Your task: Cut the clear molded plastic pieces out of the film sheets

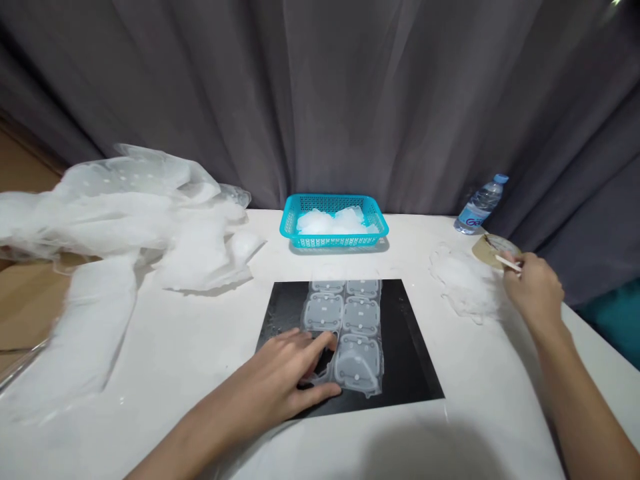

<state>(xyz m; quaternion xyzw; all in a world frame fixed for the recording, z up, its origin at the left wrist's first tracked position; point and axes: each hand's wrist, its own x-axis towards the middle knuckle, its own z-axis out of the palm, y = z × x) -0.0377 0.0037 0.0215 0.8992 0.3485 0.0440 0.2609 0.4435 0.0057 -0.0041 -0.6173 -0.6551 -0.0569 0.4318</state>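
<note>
Left hand (295, 373) partly hides mat (407, 360) and, seemingly, film (359, 363).

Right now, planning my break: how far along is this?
Apparently done: soft white bundles in a turquoise plastic basket. In hand: left hand touches the gapped, translucent panelled sheet; right hand holds a white stick. Probably left: the sheet's five visible pale panels.

Bare hands (293, 373), bare slim forearms (215, 423)
</note>
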